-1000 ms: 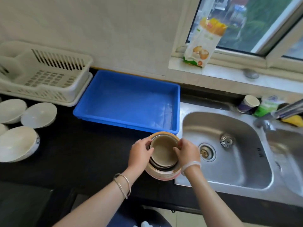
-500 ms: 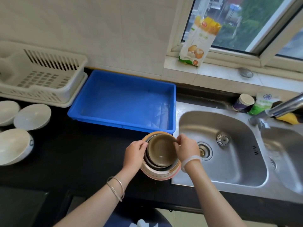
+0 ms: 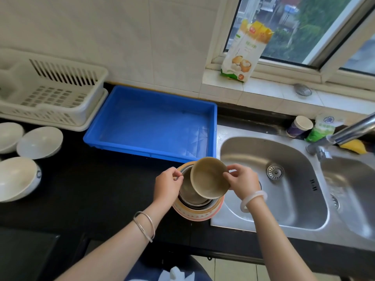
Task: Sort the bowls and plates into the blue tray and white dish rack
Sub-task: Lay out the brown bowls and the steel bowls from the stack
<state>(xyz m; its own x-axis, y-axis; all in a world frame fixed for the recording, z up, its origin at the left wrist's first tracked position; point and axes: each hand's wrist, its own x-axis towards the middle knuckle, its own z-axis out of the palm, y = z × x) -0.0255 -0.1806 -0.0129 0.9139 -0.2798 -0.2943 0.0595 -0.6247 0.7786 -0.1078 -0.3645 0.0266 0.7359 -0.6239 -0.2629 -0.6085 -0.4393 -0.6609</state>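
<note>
A stack of nested bowls [image 3: 197, 209] stands on the black counter by the sink's left edge; its bottom bowl is orange patterned, with metal bowls inside. My right hand [image 3: 242, 182] pinches the rim of a tan bowl [image 3: 209, 179] and holds it tilted above the stack. My left hand [image 3: 167, 184] grips the rim of the metal bowl [image 3: 187, 191] on top of the stack. The blue tray [image 3: 150, 154] lies empty just behind. The white dish rack [image 3: 50, 94] sits at the far left. Three white bowls [image 3: 39, 141] rest upside down at the left.
A steel double sink [image 3: 274, 179] with a tap [image 3: 353, 130] fills the right side. A paper cup [image 3: 299, 126], a green packet [image 3: 322, 128] and a yellow sponge [image 3: 354, 146] sit behind it. A flour bag [image 3: 245, 51] leans on the window sill.
The tan bowl has come up out of the stack and tilted, held by my right hand. My left hand stays on the stack's rim.
</note>
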